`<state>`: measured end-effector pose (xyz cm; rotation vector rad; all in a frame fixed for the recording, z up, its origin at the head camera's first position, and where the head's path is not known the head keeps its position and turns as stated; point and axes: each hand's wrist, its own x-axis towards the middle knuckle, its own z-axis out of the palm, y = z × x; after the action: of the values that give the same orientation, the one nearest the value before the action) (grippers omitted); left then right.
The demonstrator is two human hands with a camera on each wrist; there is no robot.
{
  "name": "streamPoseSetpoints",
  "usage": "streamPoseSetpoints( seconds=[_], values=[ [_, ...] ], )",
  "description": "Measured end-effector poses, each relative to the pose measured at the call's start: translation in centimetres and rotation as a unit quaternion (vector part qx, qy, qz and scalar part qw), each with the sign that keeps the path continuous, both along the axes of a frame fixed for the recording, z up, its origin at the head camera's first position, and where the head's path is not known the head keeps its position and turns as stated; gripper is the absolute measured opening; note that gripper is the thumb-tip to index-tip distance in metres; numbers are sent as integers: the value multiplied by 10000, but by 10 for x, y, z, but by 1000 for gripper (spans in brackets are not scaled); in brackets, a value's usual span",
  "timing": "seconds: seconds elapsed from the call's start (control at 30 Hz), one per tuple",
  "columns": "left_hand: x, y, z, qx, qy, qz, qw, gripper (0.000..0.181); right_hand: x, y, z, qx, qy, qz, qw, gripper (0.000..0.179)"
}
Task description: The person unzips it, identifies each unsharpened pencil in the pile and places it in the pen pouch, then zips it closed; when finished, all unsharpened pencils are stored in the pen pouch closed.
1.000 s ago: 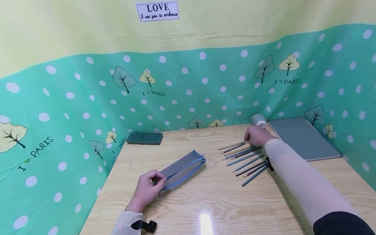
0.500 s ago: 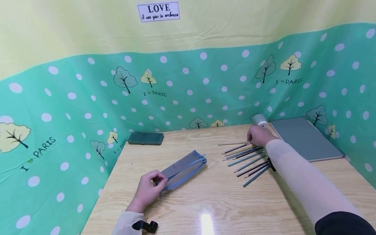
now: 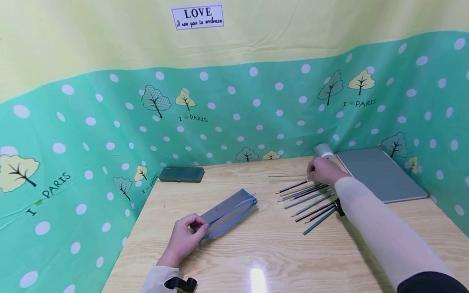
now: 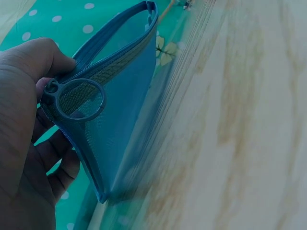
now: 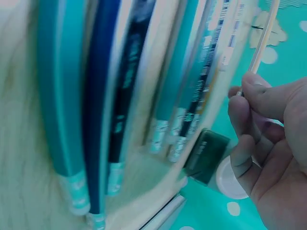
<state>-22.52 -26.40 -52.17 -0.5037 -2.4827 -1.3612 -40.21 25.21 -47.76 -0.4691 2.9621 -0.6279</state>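
Note:
At the left of the table, my left hand (image 3: pixel 185 234) pinches one corner of a blue zippered mesh pouch (image 3: pixel 227 210). The pouch's mouth gapes, and a ring pull (image 4: pixel 81 99) hangs by the thumb in the left wrist view. Toward the back right, my right hand (image 3: pixel 325 169) pinches the end of a slim yellowish pencil (image 3: pixel 287 175), held between thumb and fingertip in the right wrist view. Several teal, blue and black pencils (image 3: pixel 309 202) lie fanned out below that hand, their ferrule ends partly hidden by the wrist in the head view.
A dark green case (image 3: pixel 181 174) sits at the back left. Behind the right hand is a grey cylinder (image 3: pixel 323 151) with a white end. A grey board (image 3: pixel 383 175) lies at the right. A small dark green block (image 5: pixel 207 155) shows near the pencils.
The yellowish pencil has swung away from the row of pencils, its free end moving toward the back. My right hand shifted only slightly; the left hand and pouch stayed put.

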Motion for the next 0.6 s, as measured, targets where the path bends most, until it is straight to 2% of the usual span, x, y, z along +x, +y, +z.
streamPoseSetpoints(
  seconds=[0.27,0.6],
  values=[
    [1,1,1,137,-31,30,9999,24,12,-2,7,-988,-63,-129,9950,14],
    [1,1,1,284,-104,80,9995,22,37,-14,21,-1530,331,105,9876,15]
  ],
)
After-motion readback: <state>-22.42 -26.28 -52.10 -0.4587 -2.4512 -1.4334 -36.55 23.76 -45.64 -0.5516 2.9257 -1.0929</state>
